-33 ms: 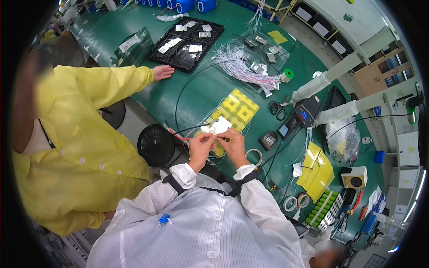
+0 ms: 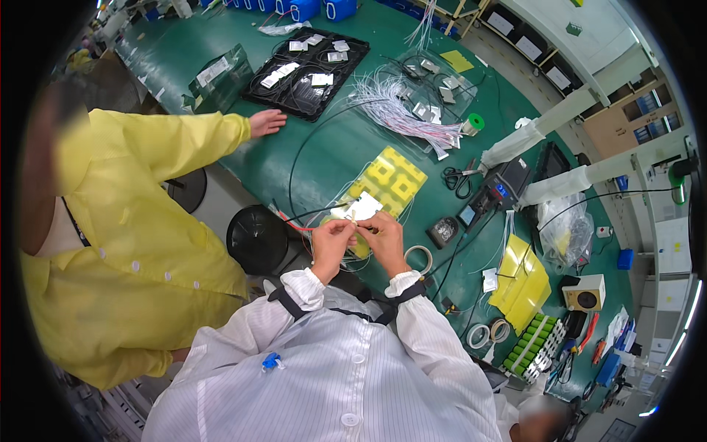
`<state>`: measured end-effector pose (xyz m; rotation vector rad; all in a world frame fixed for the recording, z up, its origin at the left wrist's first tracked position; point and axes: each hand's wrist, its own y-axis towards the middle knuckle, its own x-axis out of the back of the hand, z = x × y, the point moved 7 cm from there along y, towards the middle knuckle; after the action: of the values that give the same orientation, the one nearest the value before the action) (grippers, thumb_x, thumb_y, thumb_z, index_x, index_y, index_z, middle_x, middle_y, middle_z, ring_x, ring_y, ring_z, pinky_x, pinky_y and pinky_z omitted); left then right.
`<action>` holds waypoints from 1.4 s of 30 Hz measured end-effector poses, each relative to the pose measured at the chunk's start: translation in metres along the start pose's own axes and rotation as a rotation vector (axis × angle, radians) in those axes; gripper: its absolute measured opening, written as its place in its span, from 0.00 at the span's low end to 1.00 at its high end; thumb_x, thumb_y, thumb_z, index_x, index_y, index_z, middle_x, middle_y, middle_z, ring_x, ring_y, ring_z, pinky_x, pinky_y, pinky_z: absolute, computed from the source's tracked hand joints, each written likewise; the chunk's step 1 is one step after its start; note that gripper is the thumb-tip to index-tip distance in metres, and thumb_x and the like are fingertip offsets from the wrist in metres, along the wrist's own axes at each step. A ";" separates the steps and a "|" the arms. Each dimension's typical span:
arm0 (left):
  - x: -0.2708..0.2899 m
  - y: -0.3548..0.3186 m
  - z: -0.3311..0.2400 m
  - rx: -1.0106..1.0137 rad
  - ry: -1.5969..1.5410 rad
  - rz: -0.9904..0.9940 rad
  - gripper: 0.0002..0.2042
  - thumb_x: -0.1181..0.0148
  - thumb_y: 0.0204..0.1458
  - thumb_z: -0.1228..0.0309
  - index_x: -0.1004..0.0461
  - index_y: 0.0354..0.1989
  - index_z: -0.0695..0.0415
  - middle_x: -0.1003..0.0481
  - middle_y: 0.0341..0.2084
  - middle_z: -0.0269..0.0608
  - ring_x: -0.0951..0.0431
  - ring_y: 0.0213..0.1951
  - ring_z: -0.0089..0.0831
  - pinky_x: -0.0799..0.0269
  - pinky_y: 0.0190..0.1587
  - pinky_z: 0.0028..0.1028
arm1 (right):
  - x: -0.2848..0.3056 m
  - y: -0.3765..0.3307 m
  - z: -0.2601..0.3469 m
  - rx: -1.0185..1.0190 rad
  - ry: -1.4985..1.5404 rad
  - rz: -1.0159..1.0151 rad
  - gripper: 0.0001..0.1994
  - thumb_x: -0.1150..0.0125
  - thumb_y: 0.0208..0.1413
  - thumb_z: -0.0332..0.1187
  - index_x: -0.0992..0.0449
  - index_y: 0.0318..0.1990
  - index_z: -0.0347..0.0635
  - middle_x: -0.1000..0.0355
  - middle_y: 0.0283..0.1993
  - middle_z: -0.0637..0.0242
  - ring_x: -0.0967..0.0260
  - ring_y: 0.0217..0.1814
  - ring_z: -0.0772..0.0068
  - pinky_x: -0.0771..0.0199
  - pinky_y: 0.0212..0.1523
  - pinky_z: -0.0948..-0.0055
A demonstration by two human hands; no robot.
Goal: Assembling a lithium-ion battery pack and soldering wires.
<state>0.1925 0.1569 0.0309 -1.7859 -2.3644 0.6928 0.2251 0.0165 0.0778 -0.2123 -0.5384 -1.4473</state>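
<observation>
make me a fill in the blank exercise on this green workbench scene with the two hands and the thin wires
1. Both hands, left hand and right hand, pinch a small ____ card.
2. The black scissors lie on the ____ bench mat.
3. The neighbouring person's sleeve is ____.
4. The shallow parts tray is ____.

Missing words: white; green; yellow; black

White card and thin wires at mid-frame

We are seeing a small white card lying tilted just above centre, overlapping a yellow sheet, while thin pale wires are bunching beneath it.
</observation>
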 end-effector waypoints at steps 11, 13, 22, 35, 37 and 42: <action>0.004 0.016 0.002 -0.036 0.062 0.111 0.06 0.39 0.49 0.75 0.25 0.31 0.67 0.25 0.21 0.36 0.27 0.21 0.20 0.31 0.25 0.19 | 0.003 0.001 -0.008 -0.050 0.114 0.034 0.07 0.31 0.43 0.28 0.19 0.32 0.37 0.28 0.25 0.63 0.32 0.27 0.69 0.33 0.29 0.73; 0.005 0.016 -0.001 -0.040 0.048 0.116 0.06 0.38 0.47 0.76 0.24 0.30 0.67 0.25 0.20 0.36 0.26 0.21 0.20 0.31 0.25 0.18 | 0.002 0.001 -0.012 -0.093 0.151 0.049 0.08 0.31 0.44 0.28 0.19 0.33 0.37 0.28 0.26 0.62 0.31 0.27 0.70 0.33 0.30 0.74; 0.015 0.010 -0.038 -0.352 0.442 0.084 0.10 0.36 0.47 0.72 0.23 0.35 0.66 0.21 0.27 0.44 0.20 0.28 0.27 0.27 0.29 0.24 | 0.008 0.006 -0.010 -0.110 0.128 0.121 0.07 0.34 0.47 0.29 0.19 0.33 0.37 0.28 0.26 0.63 0.32 0.30 0.69 0.33 0.33 0.71; -0.009 0.001 -0.049 -0.401 0.511 0.162 0.10 0.36 0.49 0.70 0.22 0.30 0.67 0.22 0.18 0.43 0.22 0.20 0.26 0.28 0.24 0.23 | 0.005 -0.001 -0.010 -0.100 0.118 0.048 0.08 0.32 0.44 0.27 0.20 0.34 0.37 0.28 0.26 0.64 0.32 0.28 0.71 0.32 0.31 0.74; -0.008 0.001 -0.047 -0.360 0.565 0.178 0.10 0.36 0.50 0.70 0.22 0.30 0.67 0.22 0.18 0.43 0.22 0.20 0.25 0.29 0.23 0.23 | 0.004 -0.001 -0.008 -0.077 0.071 0.047 0.08 0.32 0.44 0.27 0.21 0.34 0.37 0.28 0.26 0.63 0.32 0.27 0.71 0.31 0.30 0.74; -0.012 0.004 -0.043 -0.347 0.541 0.222 0.10 0.36 0.50 0.70 0.22 0.30 0.67 0.23 0.18 0.43 0.22 0.19 0.24 0.29 0.24 0.23 | 0.005 -0.005 -0.015 -0.155 0.120 0.023 0.08 0.32 0.44 0.28 0.21 0.33 0.36 0.25 0.28 0.62 0.28 0.28 0.71 0.30 0.30 0.75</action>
<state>0.2140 0.1595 0.0698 -2.0539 -2.0172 -0.1973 0.2231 0.0048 0.0664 -0.2518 -0.3254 -1.4700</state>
